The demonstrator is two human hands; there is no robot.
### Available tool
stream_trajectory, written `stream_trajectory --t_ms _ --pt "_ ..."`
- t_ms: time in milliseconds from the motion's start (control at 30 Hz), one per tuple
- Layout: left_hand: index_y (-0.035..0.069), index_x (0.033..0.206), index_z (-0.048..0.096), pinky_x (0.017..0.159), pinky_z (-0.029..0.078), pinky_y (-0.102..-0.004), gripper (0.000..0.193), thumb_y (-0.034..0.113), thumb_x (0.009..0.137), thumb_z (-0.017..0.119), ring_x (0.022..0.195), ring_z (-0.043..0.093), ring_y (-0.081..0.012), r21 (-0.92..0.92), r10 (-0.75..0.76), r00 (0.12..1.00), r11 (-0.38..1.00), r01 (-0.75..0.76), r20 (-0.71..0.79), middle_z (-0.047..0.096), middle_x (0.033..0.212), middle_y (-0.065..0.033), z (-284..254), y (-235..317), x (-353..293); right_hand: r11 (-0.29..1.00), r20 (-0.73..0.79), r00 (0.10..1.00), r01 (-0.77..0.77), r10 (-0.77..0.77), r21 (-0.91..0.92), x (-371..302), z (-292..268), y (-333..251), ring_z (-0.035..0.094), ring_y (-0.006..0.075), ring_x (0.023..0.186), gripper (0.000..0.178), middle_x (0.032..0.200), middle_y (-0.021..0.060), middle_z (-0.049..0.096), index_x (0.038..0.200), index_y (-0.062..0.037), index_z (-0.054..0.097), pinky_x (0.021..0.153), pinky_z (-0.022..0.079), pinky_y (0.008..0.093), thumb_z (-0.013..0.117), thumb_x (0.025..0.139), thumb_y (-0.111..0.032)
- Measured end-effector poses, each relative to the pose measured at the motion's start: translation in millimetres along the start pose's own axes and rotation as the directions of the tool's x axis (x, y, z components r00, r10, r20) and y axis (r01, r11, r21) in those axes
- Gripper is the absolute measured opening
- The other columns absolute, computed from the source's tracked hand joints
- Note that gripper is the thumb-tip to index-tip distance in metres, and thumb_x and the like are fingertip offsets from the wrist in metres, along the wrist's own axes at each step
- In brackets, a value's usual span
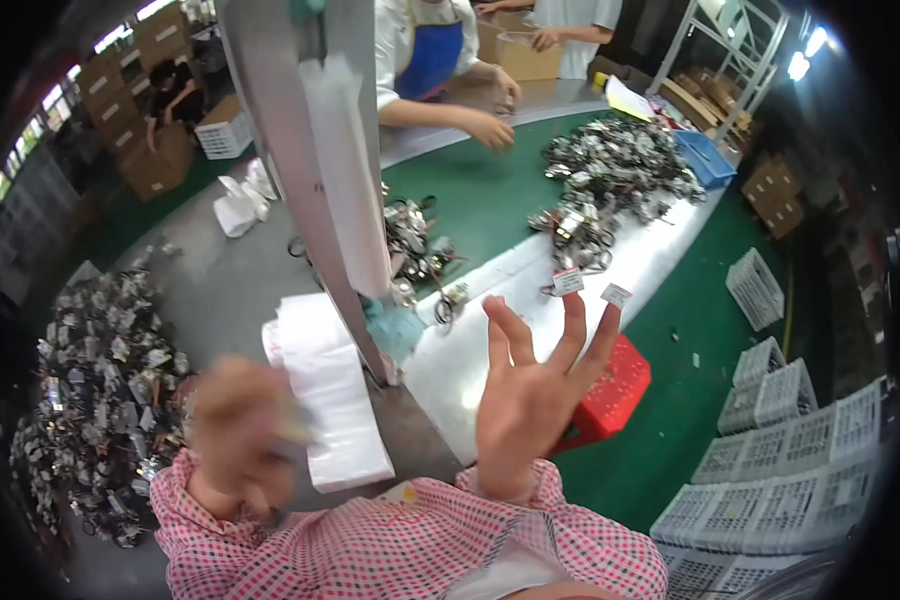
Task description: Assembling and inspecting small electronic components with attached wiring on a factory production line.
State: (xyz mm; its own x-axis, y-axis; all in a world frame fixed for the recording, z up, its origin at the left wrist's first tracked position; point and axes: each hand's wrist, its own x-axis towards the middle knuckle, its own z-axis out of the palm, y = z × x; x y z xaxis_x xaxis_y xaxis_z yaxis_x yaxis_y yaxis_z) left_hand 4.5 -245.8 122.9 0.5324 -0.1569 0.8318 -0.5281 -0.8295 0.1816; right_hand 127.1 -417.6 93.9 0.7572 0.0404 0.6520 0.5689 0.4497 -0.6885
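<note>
Small white labels (pixel 617 295), whose print is too small to read, sit on two fingertips (pixel 574 306) of the right hand (pixel 525 410), its fingers spread apart, and could perhaps crease or fall if they brush the surface (pixel 450 382), while the left hand (pixel 240 415) is too blurred to tell its state.

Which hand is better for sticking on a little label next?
Probably the right hand: two small white labels sit at the ends of its fingers. The left hand, beside the parts pile, is too blurred to show any.
</note>
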Motion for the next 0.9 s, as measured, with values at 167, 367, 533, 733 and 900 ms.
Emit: stream_trajectory --t_ms 167,367,533,733,900 --pt "0.002 0.115 0.045 0.076 0.045 -0.0250 0.027 0.016 0.093 0.042 0.089 0.054 -0.0111 0.294 -0.165 0.768 0.858 0.421 -0.619 0.056 0.104 -0.0095 6 -133 37 0.381 0.172 0.960 -0.247 0.220 0.891 26 -2 -31 0.058 0.0274 0.091 0.075 0.146 0.0109 0.012 0.142 -0.0191 -0.007 0.105 -0.003 0.0591 0.044 0.088 -0.033" --pt "-0.002 0.095 0.056 0.075 0.046 -0.0354 0.022 -0.003 0.073 0.055 0.085 0.056 -0.0270 0.175 -0.252 0.966 0.955 0.240 0.052 0.054 0.104 -0.0156 112 -236 54 0.219 0.087 0.995 -0.094 0.042 0.971 43 2 -55 0.061 0.0208 0.070 0.075 0.139 0.0014 0.017 0.142 -0.0245 0.004 0.103 0.004 0.0656 0.053 0.085 -0.019" --pt "0.003 0.092 0.059 0.076 0.045 -0.0383 0.028 0.005 0.064 0.059 0.089 0.052 -0.0297 0.296 -0.185 0.685 0.954 -0.047 0.704 0.055 0.089 -0.0130 203 -285 -1 0.278 0.100 0.992 -0.116 0.072 0.954 37 4 -58 0.059 0.0250 0.053 0.070 0.136 0.0033 0.022 0.141 -0.0194 0.013 0.100 0.018 0.0644 0.053 0.084 -0.015" --pt "0.009 0.132 0.033 0.098 0.033 -0.0417 0.074 0.009 0.063 0.059 0.125 0.031 -0.0315 0.291 -0.176 0.659 0.954 -0.068 0.731 0.033 0.132 -0.0173 157 -230 -11 0.332 0.092 0.984 -0.037 -0.150 0.943 28 10 -67 0.057 0.0241 0.048 0.072 0.134 0.0088 0.026 0.141 -0.0107 0.011 0.070 0.035 0.0448 0.053 0.084 -0.017" --pt "0.004 0.106 0.057 0.090 0.041 -0.0362 0.034 0.019 0.076 0.059 0.105 0.051 -0.0322 0.360 -0.389 0.632 0.915 0.181 0.671 0.055 0.108 -0.0178 29 -207 -10 0.456 0.323 0.927 -0.207 -0.192 0.866 21 -3 -62 0.055 0.0175 0.050 0.075 0.132 0.0107 0.026 0.140 -0.0065 0.005 0.071 0.035 0.0412 0.052 0.083 -0.019"
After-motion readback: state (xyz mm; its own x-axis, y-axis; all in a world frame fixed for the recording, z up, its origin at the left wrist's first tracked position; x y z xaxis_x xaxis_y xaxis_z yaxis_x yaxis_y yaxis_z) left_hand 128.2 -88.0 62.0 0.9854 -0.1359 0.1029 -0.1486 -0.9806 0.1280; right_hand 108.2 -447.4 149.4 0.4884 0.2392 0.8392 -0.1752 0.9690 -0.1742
